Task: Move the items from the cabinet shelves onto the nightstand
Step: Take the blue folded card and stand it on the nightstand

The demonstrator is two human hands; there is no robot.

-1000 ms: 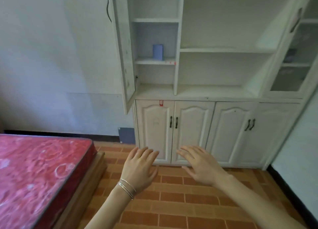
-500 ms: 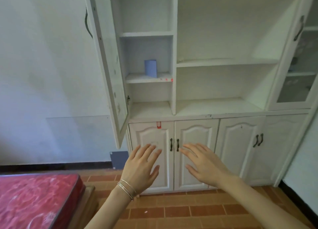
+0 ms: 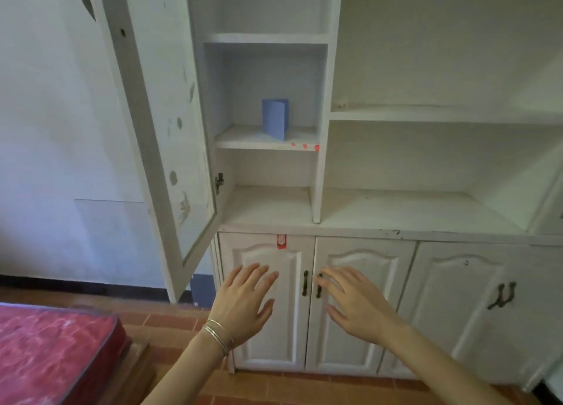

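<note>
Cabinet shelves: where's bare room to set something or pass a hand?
Bare: the wide counter ledge and the shelf above it, right of the white divider. Tight: the narrow left shelf, where the upright blue folded card stands, hemmed by the open glass door.

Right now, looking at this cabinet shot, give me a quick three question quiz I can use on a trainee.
1. Multiple choice: the blue card stands on which shelf? A) the narrow left shelf behind the open glass door; B) the wide right shelf; C) the countertop ledge.
2. True or false: the left hand is holding something.
3. Short answer: what does the left wrist wear?

Key:
1. A.
2. False. Both it and the right hand are open and empty, fingers spread in front of the lower cabinet doors.
3. Thin silver bangles.
</note>
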